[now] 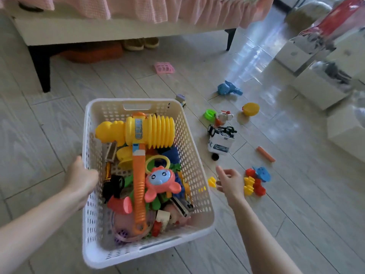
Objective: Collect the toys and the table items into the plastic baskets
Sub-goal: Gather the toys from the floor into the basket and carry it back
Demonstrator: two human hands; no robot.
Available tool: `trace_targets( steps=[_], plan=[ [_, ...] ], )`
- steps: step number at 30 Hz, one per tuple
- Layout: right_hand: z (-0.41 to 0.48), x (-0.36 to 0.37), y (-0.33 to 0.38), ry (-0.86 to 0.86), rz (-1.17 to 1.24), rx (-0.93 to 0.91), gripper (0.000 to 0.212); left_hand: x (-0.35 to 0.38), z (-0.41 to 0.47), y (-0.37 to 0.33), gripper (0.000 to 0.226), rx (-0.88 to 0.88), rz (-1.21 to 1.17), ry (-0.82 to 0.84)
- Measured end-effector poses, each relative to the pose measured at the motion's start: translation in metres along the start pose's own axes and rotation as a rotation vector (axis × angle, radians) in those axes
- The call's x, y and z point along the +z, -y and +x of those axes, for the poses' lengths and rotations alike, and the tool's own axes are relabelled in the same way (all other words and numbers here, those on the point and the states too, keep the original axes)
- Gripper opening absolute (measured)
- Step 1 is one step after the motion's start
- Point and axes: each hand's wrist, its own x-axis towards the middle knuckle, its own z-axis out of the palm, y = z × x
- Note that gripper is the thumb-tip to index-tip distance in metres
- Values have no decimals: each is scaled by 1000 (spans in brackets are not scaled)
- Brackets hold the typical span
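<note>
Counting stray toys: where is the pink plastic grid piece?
Head view: pink plastic grid piece on the floor beyond the white plastic basket, near the bed's right leg.

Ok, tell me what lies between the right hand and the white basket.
Head view: one small yellow toy piece lies on the floor between the right hand and the white basket, near its side wall.

A white perforated plastic basket (110,112) is showing a regular grid of holes. The ribbed plastic toy hammer (150,131) is showing a yellow head and an orange handle. The round-faced plastic toy (161,180) is displaying coral pink around pale blue, and the plank floor (59,115) is showing grey wood grain.
</note>
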Motion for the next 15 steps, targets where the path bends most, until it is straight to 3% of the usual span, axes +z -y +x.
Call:
trace_targets(
  steps=[3, 10, 15],
  plan=[
    [21, 17, -26, 68, -365, 128, 63, 0, -3, -3, 35, -2, -15, -15],
    [54, 38, -10, 31, -382, -94, 32, 2, -3, 0, 51, -23, -7, -23],
    [68, 50, -2, 184, -778, -220, 37, 2, -2, 2, 52, -30, -15, -25]
  ],
)
